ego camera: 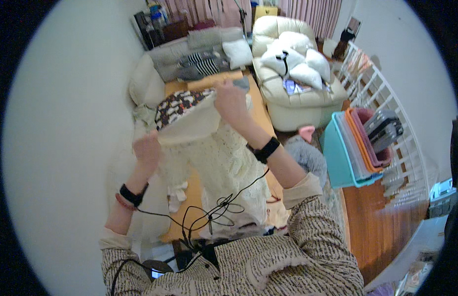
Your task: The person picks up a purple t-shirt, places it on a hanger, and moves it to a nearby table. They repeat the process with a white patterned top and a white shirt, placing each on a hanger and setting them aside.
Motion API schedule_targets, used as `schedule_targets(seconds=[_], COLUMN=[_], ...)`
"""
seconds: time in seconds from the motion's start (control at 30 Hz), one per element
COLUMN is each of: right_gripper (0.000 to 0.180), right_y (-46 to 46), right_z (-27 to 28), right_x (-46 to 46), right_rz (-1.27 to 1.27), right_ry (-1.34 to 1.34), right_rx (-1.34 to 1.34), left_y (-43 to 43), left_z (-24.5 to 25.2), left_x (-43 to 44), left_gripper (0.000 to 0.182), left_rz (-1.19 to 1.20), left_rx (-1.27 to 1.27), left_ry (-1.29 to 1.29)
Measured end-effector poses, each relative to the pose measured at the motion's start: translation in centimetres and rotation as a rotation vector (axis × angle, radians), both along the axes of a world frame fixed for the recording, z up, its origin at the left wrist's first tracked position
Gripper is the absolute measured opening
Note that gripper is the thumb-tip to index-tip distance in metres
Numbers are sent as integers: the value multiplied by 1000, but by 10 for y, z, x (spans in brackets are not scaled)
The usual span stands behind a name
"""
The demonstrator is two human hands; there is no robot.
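Note:
Stretched between my hands is a piece of cloth (184, 106), dark with a white and red print, its plain white side showing along the near edge. My left hand (147, 150) grips its near left corner. At the upper right corner, my right hand (231, 100) has its fingers closed on the edge. Both hands are slightly blurred. Below the cloth lies a pale, finely speckled garment (232, 162), spread over a wooden-coloured surface (192, 185). Small white cloth pieces (177, 194) rest left of it. Whether the held cloth is a whole garment, I cannot tell.
Black cables (210, 216) run from my wristbands and loop before my chest. A striped garment (205, 66) lies on the grey sofa (164, 61). White cushions (288, 55) fill a cream armchair (303, 98). Stacked plastic bins (341, 155) stand right, beside a white railing (399, 107).

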State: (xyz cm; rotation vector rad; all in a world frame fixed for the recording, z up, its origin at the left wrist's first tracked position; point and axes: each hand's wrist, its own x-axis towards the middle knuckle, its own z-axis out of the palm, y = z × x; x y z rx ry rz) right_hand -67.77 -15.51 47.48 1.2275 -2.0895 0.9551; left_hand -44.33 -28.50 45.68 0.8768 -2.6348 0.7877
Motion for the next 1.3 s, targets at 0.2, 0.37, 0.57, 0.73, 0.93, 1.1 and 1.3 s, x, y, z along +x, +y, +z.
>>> schedule_targets(seconds=[0.2,0.37,0.57,0.73,0.93,1.1,1.3], right_gripper=[21,26,28,32,36,38,63], right_y=[9,48,37,8,-16,17,44], right_z=[249,370,314,180,59,75,142], right_x=[22,57,64,46,2,2,34], right_rz=[-287,-324,-63,-2,199,703,688], right_ry=[245,591,26,-58,-581,-790,-838], right_rx=[-255,-476,-400,-215,177,356,390], left_y=[-26,6,-46,-80,-78,-80,-78], left_z=[245,372,324,175,119,139,177], left_x=[-6,46,78,72,82,98,106], left_gripper=[11,11,25,23,40,46,37], left_rz=[-190,-205,-224,-222,-131,-392,-534], left_rx=[-560,-660,-835,328,1226,1160,912], left_ry=[621,938,935,736,529,392,544])
